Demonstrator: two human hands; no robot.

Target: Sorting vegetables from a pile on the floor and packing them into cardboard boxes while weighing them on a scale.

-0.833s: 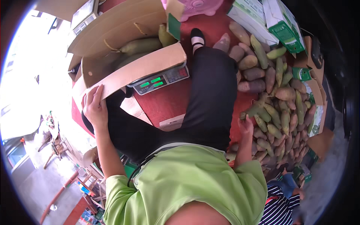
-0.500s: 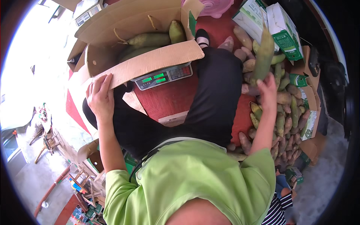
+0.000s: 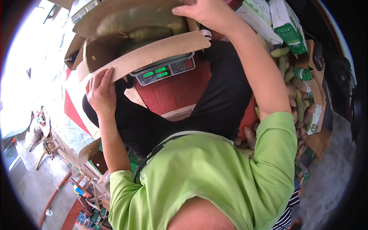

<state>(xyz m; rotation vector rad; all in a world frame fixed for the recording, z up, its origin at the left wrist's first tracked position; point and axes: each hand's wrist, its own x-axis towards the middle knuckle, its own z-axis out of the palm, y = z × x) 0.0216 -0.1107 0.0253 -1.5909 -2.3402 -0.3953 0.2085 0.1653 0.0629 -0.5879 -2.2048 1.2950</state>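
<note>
Over an open cardboard box [image 3: 92, 57], my right hand [image 3: 203, 11] grips the right end of a long green ear of corn in its husk [image 3: 138, 19]. The ear lies crosswise and is smeared by motion; the top of the frame cuts off part of my hand. Beneath it, more green ears [image 3: 149, 33] lie in the box, partly covered. My left hand [image 3: 101, 92] pinches the left end of the box's near flap [image 3: 153, 55], which is folded outward. The box rests on a digital scale [image 3: 165, 71] with lit green displays.
To the right lies a pile of brownish sweet potatoes [image 3: 299, 86] and green ears, partly behind my right arm. White and green cartons [image 3: 289, 28] stand behind it. Red cloth [image 3: 168, 92] covers the floor between my legs. Another person's striped sleeve [image 3: 285, 214] shows at lower right.
My right hand has swung left from above the pile to the box, carrying the ear of corn from upright to crosswise. My left hand stays on the flap.
</note>
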